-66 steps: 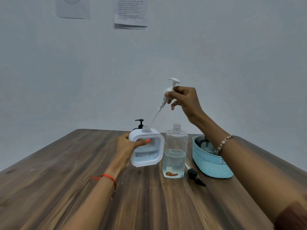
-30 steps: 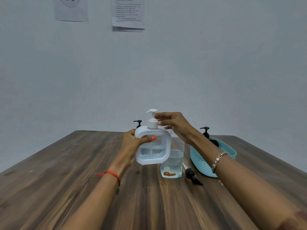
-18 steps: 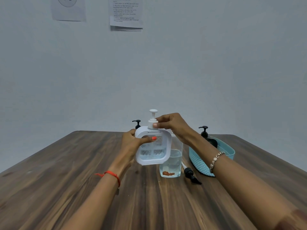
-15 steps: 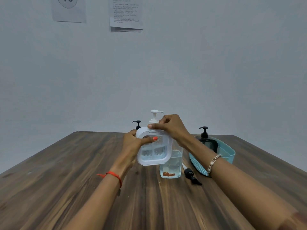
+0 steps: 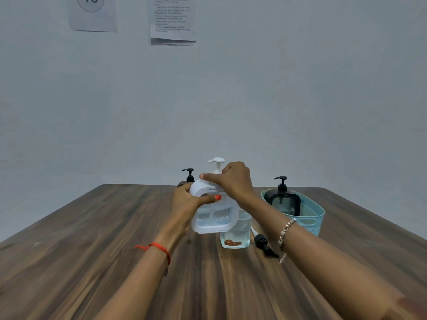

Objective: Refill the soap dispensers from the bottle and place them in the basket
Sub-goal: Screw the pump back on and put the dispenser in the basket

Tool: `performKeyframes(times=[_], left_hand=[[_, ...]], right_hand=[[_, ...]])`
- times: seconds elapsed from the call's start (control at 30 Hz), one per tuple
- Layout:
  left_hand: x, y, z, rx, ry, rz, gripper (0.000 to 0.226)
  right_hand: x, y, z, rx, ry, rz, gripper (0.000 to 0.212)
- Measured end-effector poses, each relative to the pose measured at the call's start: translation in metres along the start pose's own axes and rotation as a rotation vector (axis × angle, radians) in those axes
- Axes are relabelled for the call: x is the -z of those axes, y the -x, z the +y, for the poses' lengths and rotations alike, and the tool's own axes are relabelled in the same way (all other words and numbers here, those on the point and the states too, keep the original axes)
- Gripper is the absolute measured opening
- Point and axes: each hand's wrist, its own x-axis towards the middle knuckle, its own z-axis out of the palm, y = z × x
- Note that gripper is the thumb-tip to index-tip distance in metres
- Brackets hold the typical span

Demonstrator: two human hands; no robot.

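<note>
White pump (image 5: 216,163), apparently between right fingers (image 5: 208,177)

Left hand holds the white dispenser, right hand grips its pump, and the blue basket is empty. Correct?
No: the head view shows a black dispenser standing in the blue basket. The left hand holds the white dispenser; the right hand grips its pump.

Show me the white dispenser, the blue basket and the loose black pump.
white dispenser (image 5: 213,218), head view, on its clear lower body.
blue basket (image 5: 312,218), head view, on its outer wall.
loose black pump (image 5: 261,240), head view, on its round collar.
</note>
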Motion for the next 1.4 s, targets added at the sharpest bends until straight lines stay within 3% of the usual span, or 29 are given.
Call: performKeyframes(times=[0.07, 0.23, 0.3, 0.37, 0.5, 0.93, 1.07, 1.23, 1.4], left_hand=[[-0.001, 0.000, 0.000, 0.001, -0.009, 0.009, 0.031], [0.005, -0.001, 0.003, 0.002, -0.008, 0.005, 0.031], [0.006, -0.001, 0.005, 0.008, 0.008, 0.008, 0.032], [0.005, 0.000, 0.005, 0.016, 0.007, 0.015, 0.031], [0.003, 0.002, 0.001, 0.009, -0.007, 0.050, 0.030], [-0.010, 0.010, -0.002, -0.011, 0.070, 0.080, 0.033], [-0.007, 0.009, 0.002, -0.021, 0.015, 0.055, 0.038], [-0.009, 0.007, 0.005, -0.005, -0.005, -0.007, 0.038], [-0.027, 0.013, 0.006, 0.030, -0.003, -0.108, 0.037]], right_hand=[[-0.003, 0.002, 0.001, 0.026, 0.029, 0.029, 0.049], [0.016, -0.008, 0.004, -0.022, -0.202, -0.334, 0.028], [0.022, -0.010, 0.005, -0.042, -0.226, -0.389, 0.018], [0.021, -0.010, 0.004, -0.037, -0.190, -0.346, 0.018], [0.013, -0.003, 0.003, -0.069, -0.157, -0.219, 0.039], [-0.008, 0.010, -0.003, 0.006, 0.095, 0.156, 0.040], [0.004, 0.008, 0.003, 0.053, 0.081, 0.064, 0.040], [0.024, 0.005, 0.007, 0.072, -0.329, -0.066, 0.033], [0.048, 0.003, 0.013, 0.144, -0.377, -0.109, 0.010]])
